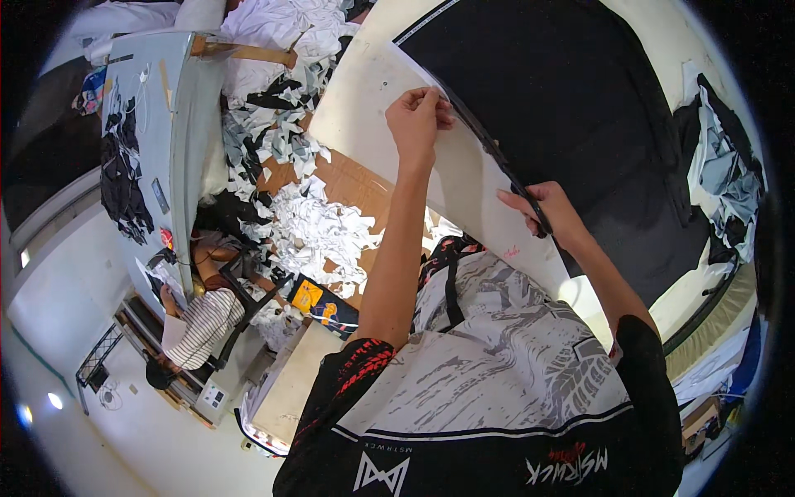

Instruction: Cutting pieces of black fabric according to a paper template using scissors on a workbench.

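Fabric [571, 124], black, spread on the pale table [472, 203], is best kept taut before scissors [519, 187] clamped in the right hand [553, 215]; left hand [416, 124] fingers are curled together, any pinch unclear.

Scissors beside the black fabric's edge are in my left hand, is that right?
Not quite: the head view shows the scissors in your right hand. They are indeed beside the edge of the black fabric.

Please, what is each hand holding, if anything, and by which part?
The right hand holds dark scissors by the handles. The left hand is at the edge of the black fabric, but whether it grips that edge cannot be told.
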Motion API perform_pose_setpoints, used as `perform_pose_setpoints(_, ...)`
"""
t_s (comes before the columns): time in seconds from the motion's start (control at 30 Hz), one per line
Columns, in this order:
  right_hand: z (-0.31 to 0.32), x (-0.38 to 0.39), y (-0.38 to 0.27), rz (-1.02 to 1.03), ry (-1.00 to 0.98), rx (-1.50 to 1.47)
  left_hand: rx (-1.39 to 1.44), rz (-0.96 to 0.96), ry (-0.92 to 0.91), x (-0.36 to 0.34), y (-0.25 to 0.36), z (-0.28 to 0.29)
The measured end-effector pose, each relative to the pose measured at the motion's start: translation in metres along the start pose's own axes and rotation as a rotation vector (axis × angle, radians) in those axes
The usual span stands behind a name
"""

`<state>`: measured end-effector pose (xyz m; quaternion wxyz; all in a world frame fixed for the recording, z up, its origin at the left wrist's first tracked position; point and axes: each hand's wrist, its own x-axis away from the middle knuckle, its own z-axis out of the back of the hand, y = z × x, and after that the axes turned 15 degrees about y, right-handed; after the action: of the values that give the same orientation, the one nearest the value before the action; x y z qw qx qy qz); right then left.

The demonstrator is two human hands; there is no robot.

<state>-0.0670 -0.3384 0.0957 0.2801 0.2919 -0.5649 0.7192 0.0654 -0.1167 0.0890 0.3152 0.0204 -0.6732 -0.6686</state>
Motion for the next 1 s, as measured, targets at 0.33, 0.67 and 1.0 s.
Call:
perform_pose_setpoints(0.33,-0.004,-0.019,-0.025,0.021,0.011,0.038,0.013,0.025,-0.012,0.003,-0.001,0.002)
perform_pose_setpoints(0.67,-0.006,-0.035,-0.038,0.056,-0.024,-0.07,0.053,0.041,-0.045,0.003,-0.004,-0.003)
perform_pose_setpoints(1.0,-0.017,-0.065,-0.05,0.124,-0.084,-0.154,0.004,0.006,-0.042,-0.008,-0.011,-0.001)
